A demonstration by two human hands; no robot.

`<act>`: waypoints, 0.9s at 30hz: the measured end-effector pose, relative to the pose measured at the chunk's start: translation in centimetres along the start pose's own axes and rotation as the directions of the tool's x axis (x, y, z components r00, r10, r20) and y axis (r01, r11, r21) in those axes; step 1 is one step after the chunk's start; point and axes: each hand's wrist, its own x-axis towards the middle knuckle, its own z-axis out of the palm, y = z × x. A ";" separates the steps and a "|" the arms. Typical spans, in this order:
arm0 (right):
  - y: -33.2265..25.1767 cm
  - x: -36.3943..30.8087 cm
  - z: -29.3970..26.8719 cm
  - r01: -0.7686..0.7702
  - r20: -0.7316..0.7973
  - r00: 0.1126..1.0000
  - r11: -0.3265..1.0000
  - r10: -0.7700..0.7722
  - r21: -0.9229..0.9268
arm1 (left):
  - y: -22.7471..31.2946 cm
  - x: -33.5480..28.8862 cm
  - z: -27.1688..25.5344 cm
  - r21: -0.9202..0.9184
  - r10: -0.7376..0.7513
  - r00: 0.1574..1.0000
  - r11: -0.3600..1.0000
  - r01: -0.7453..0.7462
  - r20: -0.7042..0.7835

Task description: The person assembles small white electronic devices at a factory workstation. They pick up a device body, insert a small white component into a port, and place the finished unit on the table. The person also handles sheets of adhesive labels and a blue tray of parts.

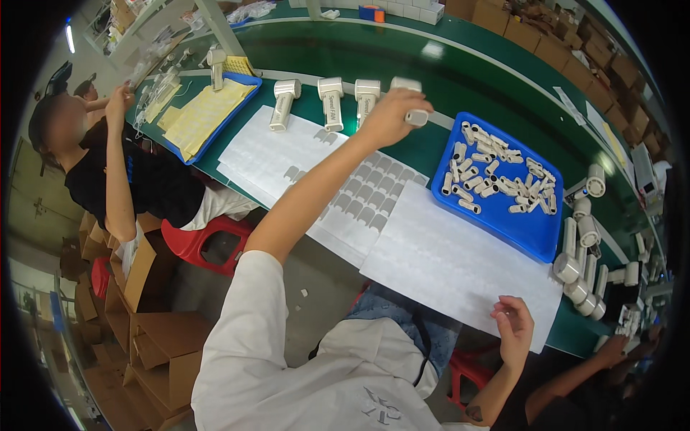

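My left hand [389,121] reaches to the far side of the table, fingers wrapped round a white handheld fan [405,84]. The fan's rounded head shows above my fingers and its handle end below them. To the left, three more handheld fans [330,104] stand in a row. Beneath my left forearm lies a white sheet with rows of grey stickers [370,188]. Over the near edge of a second white sheet [445,251] hovers my right hand [514,327], loosely curled with thumb and fingers apart and nothing in it.
A blue tray [525,241] of small white parts [496,172] stands right of centre. More fans [586,237] are piled at the right edge. Far left are a blue tray with yellow sheets [208,118] and a seated person [151,172]. Another person's arm [575,377] enters lower right.
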 end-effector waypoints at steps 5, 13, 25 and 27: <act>-2.4 -0.1 3.1 0.289 0.163 0.957 0.733 -0.240 -0.615 | -0.9 -4.2 1.1 -0.012 -0.049 0.995 0.999 0.050 0.086; 1.3 0.5 5.1 0.328 0.285 0.945 0.491 -0.162 -0.807 | 1.1 -10.6 -8.3 -0.070 -0.221 0.969 0.971 0.229 0.111; -0.6 1.2 4.0 0.328 0.130 0.939 0.711 -0.319 -0.622 | -5.0 -22.4 -13.4 0.410 -0.392 0.901 0.802 0.434 -0.188; -0.7 1.1 4.0 0.329 0.122 0.936 0.704 -0.329 -0.629 | -4.6 -22.4 -13.8 0.433 -0.415 0.887 0.774 0.462 -0.204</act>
